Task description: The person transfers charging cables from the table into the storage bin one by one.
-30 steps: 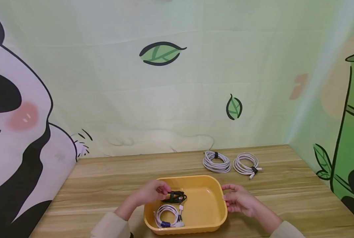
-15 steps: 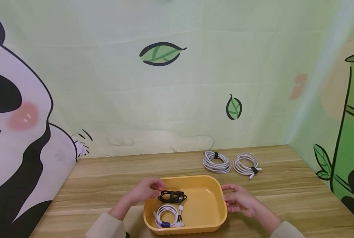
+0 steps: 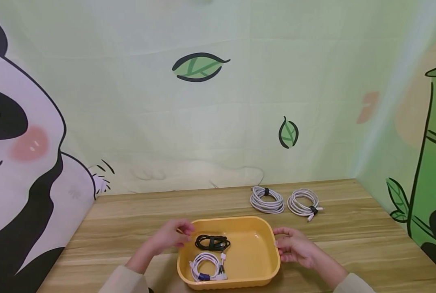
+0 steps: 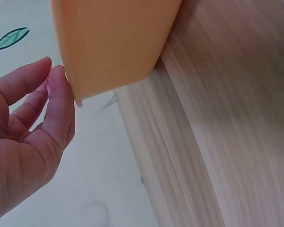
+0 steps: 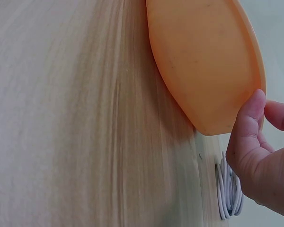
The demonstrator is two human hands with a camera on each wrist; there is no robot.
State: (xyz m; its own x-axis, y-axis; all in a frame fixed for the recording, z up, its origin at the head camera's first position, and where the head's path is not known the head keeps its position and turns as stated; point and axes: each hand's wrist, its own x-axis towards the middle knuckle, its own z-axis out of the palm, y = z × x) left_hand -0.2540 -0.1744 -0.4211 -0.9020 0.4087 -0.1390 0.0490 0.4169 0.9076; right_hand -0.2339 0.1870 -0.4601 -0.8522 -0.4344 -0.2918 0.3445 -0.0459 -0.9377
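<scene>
A yellow plastic tray [image 3: 252, 252] stands on the table in the head view. Inside it, on the left, lie a bundled black cable [image 3: 212, 243] and, nearer me, a coiled white cable [image 3: 205, 266] with a blue connector. My left hand [image 3: 171, 235] is at the tray's back left corner, holding nothing, fingers loosely bent. In the left wrist view its thumb [image 4: 59, 90] lies close beside the rim; contact is hard to tell. My right hand [image 3: 294, 246] holds the tray's right rim, and the right wrist view shows the thumb [image 5: 251, 111] against the outer wall.
Two coiled pale cables, a left one [image 3: 267, 200] and a right one [image 3: 303, 202], each bound with a black strap, lie behind the tray. The wooden table [image 3: 130, 211] ends at a printed fabric backdrop [image 3: 218, 122].
My left hand has let go of the black cable and moved left to the tray's rim. The black cable now lies in the tray. My right hand has stayed in place.
</scene>
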